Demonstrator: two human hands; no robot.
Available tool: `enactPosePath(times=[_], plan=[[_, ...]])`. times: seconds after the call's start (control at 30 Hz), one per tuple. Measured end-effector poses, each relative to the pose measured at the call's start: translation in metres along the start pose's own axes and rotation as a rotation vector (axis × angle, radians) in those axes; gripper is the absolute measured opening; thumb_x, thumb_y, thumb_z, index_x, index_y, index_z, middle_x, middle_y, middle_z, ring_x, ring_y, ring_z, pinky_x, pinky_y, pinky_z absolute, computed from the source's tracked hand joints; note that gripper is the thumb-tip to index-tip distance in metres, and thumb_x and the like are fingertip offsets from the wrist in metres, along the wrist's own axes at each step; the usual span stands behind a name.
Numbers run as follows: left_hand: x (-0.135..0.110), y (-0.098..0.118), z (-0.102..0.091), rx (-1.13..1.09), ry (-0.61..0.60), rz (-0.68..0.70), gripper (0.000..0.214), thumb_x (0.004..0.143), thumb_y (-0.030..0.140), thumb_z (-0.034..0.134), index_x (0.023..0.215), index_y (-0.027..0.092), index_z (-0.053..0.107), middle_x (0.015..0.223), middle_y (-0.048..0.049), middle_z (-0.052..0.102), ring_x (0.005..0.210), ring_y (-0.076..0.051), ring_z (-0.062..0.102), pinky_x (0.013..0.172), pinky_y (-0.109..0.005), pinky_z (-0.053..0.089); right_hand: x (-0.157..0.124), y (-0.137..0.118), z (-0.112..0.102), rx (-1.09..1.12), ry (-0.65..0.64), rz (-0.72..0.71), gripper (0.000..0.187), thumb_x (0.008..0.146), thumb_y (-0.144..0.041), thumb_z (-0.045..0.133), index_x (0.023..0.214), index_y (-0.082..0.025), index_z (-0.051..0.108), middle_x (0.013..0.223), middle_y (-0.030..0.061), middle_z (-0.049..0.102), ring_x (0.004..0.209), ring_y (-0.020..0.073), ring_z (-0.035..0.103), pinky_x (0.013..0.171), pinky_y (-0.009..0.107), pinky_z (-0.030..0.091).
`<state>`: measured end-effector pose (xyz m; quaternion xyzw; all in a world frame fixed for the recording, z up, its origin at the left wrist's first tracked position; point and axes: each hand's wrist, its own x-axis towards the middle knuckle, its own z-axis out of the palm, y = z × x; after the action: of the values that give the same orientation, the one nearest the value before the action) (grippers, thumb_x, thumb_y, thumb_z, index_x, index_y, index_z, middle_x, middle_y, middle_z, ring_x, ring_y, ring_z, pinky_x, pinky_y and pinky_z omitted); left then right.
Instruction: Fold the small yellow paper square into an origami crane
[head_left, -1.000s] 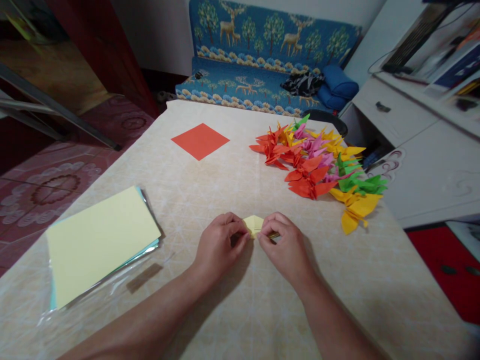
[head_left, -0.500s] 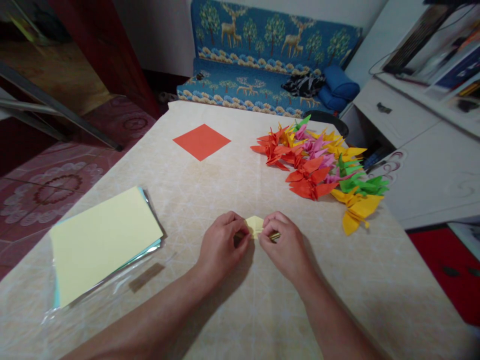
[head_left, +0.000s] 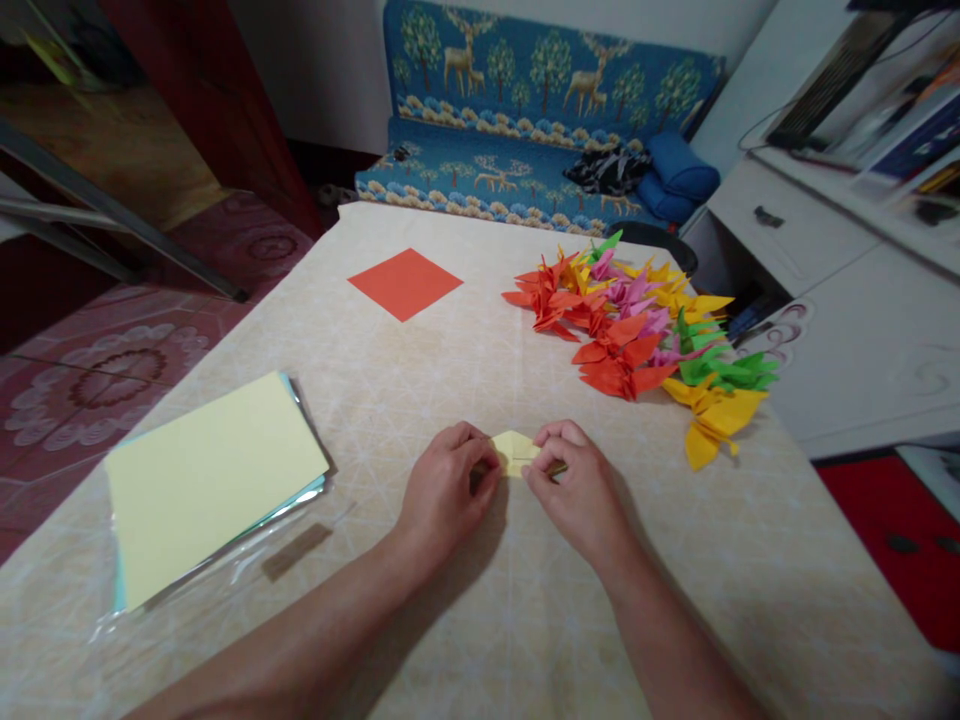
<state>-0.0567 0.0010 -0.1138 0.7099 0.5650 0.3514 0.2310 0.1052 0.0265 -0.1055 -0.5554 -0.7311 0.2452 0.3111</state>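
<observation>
A small folded piece of pale yellow paper (head_left: 513, 450) lies on the beige table (head_left: 480, 640) just in front of me. My left hand (head_left: 445, 492) pinches its left side with curled fingers. My right hand (head_left: 577, 490) pinches its right side, fingertips pressed on the fold. Both hands rest on the tabletop, almost touching each other, and they cover most of the paper.
A stack of paper sheets, yellow on top (head_left: 211, 482), lies in a clear sleeve at the left. A single orange square sheet (head_left: 405, 283) lies farther back. A heap of folded paper cranes (head_left: 645, 340) in several colours sits at the right. A white cabinet (head_left: 862, 330) stands beyond the table's right edge.
My hands stay on the yellow paper, with only small finger shifts along the fold. The view has drifted slightly.
</observation>
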Motion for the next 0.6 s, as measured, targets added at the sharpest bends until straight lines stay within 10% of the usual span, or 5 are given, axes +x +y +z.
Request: enactPosePath(times=[0.37, 0.6], plan=[[-0.002, -0.004, 0.002, -0.056, 0.013, 0.032, 0.022, 0.076, 0.009, 0.053, 0.081, 0.021, 0.071, 0.083, -0.0071, 0.060, 0.078, -0.018, 0.055, 0.066, -0.030, 0.046, 0.000, 0.007, -0.011, -0.016, -0.052, 0.033, 0.018, 0.064, -0.008, 0.054, 0.050, -0.019, 0.049, 0.087, 0.0028, 0.056, 0.076, 0.0149, 0.056, 0.061, 0.024, 0.045], [-0.001, -0.003, 0.000, -0.050, -0.001, 0.033, 0.025, 0.075, 0.005, 0.052, 0.082, 0.020, 0.071, 0.083, -0.0068, 0.061, 0.077, -0.018, 0.055, 0.066, -0.030, 0.045, 0.004, 0.012, -0.017, -0.083, -0.051, 0.120, 0.026, 0.059, -0.014, 0.061, 0.083, -0.022, 0.057, 0.074, -0.0022, 0.057, 0.067, 0.0141, 0.055, 0.059, 0.024, 0.043]])
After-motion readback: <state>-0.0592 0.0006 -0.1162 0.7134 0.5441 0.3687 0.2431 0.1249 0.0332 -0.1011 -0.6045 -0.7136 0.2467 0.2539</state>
